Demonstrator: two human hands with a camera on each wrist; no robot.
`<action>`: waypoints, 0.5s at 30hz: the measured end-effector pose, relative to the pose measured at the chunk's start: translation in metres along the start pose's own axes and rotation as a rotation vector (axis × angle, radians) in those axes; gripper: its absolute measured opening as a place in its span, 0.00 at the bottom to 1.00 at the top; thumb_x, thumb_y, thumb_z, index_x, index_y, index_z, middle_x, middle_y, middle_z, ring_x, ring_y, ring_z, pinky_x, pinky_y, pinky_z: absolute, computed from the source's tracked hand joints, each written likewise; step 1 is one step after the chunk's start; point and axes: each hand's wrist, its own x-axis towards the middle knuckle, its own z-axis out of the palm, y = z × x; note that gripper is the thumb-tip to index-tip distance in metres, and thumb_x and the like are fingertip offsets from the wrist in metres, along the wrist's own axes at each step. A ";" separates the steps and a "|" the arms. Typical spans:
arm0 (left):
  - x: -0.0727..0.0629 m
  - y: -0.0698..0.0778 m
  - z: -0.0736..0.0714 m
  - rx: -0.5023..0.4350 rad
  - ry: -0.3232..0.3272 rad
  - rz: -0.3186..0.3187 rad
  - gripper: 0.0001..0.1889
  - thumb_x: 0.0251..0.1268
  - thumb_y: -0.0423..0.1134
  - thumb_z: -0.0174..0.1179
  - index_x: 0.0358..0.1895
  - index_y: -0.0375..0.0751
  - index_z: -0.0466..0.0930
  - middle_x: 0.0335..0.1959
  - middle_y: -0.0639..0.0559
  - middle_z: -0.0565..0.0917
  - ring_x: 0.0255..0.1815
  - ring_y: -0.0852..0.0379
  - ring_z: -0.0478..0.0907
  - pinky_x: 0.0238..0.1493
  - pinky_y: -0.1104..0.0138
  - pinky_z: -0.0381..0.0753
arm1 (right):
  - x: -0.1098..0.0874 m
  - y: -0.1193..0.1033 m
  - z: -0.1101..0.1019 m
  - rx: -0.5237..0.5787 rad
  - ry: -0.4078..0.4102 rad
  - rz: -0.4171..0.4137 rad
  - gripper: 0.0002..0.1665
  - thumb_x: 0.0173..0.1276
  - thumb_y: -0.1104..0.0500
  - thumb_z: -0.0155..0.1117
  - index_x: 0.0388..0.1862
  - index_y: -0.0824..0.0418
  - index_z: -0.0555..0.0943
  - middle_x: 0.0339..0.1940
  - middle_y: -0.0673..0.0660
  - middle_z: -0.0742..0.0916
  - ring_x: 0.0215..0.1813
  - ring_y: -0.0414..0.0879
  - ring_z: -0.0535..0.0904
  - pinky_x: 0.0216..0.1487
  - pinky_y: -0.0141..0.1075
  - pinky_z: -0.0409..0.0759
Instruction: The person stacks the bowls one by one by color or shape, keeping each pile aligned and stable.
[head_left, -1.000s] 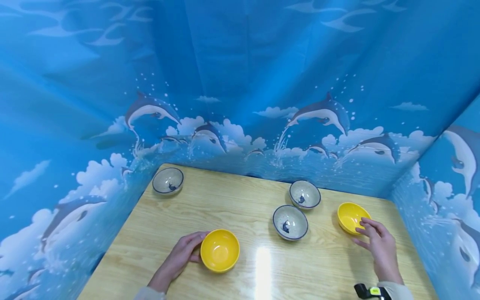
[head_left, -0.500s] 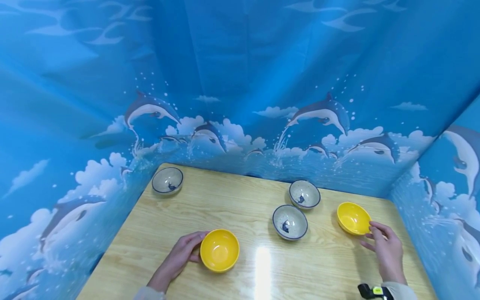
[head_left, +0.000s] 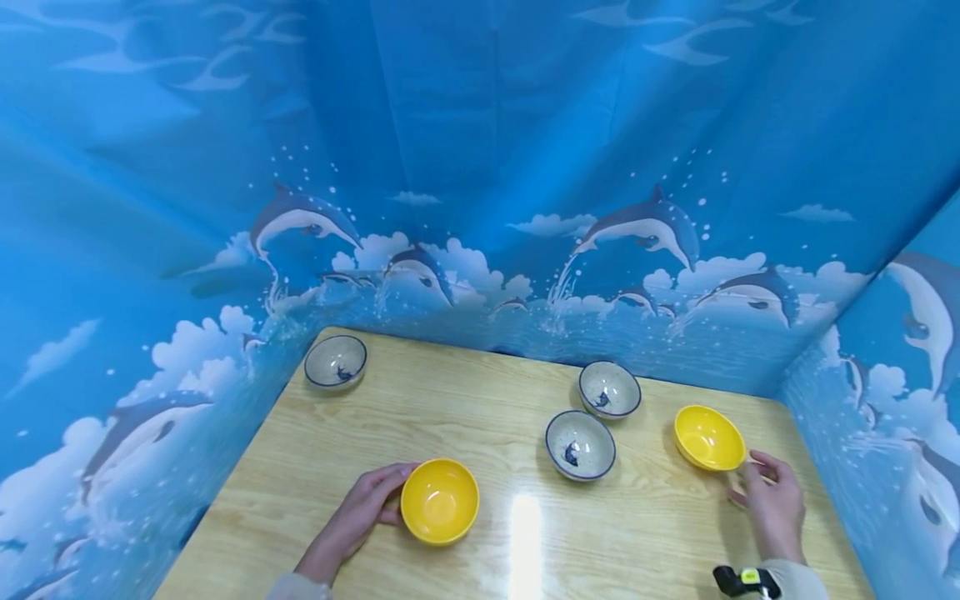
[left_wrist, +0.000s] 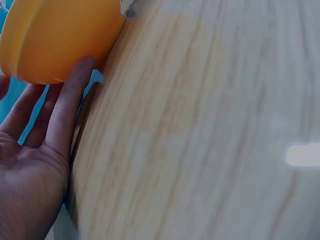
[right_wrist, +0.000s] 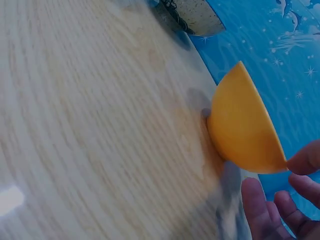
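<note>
- The left hand (head_left: pixel 365 502) lies at the near-left side of the left yellow bowl (head_left: pixel 439 502), fingers extended and tips against its wall; I'd call it a light touch. Whether the bowl's base is on the table I can't tell from here. For good steadiness, keep the thumb and fingers spread wide around the wall, pressing gently.
- The right hand (head_left: pixel 775 504) is at the near-right rim of the right yellow bowl (head_left: pixel 707 437), its fingers bent and one fingertip meeting the edge. Blur keeps me from telling whether it pinches. A single fingertip looks a weak hold; thumb and finger on opposite faces of the wall should control it better, without tipping it.
- Between the yellow bowls sit the front grey bowl (head_left: pixel 581 446) and, just behind it, the back grey bowl (head_left: pixel 610 389). That pair asks for care: any sideways reach could knock them.
- The far-left grey bowl (head_left: pixel 336 362) stands well apart, near a corner of the wooden table (head_left: pixel 450 392).
- A dolphin curtain (head_left: pixel 480 167) rises behind the back edge.
</note>
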 end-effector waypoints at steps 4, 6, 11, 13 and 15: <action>-0.001 0.001 0.000 0.002 -0.002 -0.001 0.36 0.83 0.61 0.57 0.76 0.32 0.76 0.78 0.31 0.75 0.62 0.49 0.87 0.52 0.53 0.95 | 0.003 0.002 0.002 0.037 -0.016 0.041 0.26 0.84 0.52 0.57 0.76 0.51 0.72 0.56 0.48 0.75 0.47 0.36 0.77 0.42 0.32 0.94; -0.001 0.001 0.000 0.000 -0.008 0.002 0.36 0.83 0.61 0.57 0.76 0.32 0.76 0.78 0.31 0.75 0.62 0.49 0.86 0.52 0.53 0.95 | 0.004 0.001 0.002 0.055 -0.027 0.064 0.30 0.85 0.51 0.55 0.81 0.52 0.69 0.58 0.47 0.74 0.50 0.37 0.75 0.44 0.32 0.94; 0.000 0.001 -0.001 -0.004 -0.017 0.009 0.36 0.84 0.61 0.57 0.76 0.32 0.75 0.78 0.31 0.75 0.62 0.49 0.87 0.52 0.53 0.95 | 0.007 -0.002 0.007 0.064 -0.059 0.108 0.37 0.87 0.52 0.52 0.89 0.57 0.59 0.67 0.58 0.73 0.53 0.41 0.76 0.46 0.34 0.94; 0.000 0.001 -0.001 -0.006 -0.018 0.008 0.36 0.84 0.61 0.56 0.76 0.32 0.75 0.78 0.31 0.75 0.63 0.49 0.87 0.52 0.53 0.95 | 0.008 -0.003 0.010 0.070 -0.067 0.115 0.39 0.87 0.53 0.52 0.90 0.59 0.55 0.74 0.65 0.71 0.54 0.44 0.77 0.46 0.35 0.95; 0.000 0.001 -0.001 -0.010 -0.019 0.008 0.36 0.84 0.60 0.56 0.76 0.32 0.75 0.78 0.31 0.75 0.63 0.49 0.87 0.52 0.53 0.95 | 0.009 -0.004 0.012 0.071 -0.069 0.122 0.40 0.87 0.54 0.52 0.91 0.59 0.52 0.77 0.69 0.68 0.54 0.46 0.78 0.46 0.36 0.95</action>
